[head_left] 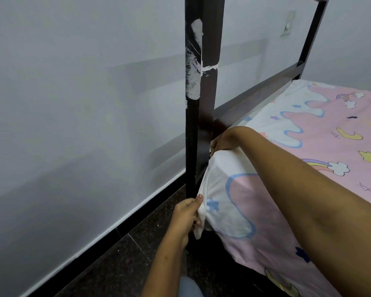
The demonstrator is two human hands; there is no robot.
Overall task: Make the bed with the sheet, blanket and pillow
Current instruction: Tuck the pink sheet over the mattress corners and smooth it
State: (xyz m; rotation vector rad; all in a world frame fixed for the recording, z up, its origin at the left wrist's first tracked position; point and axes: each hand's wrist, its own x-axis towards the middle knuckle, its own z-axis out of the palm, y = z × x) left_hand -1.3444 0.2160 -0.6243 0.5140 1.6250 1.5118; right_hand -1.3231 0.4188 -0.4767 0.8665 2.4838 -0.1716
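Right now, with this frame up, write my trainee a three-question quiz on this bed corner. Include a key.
1. True or false: the left hand grips the bunched lower corner of the sheet beside the bed post.
2. Where is the right hand? A) flat on the sheet's middle B) at the sheet's upper corner, by the post C) gripping the post's top
3. Fill in: the sheet's main background colour is ____.
Key: 1 true; 2 B; 3 pink.

Left hand [185, 213] and right hand [222, 141] on the sheet [234, 189], beside the dark bedpost [201, 108]
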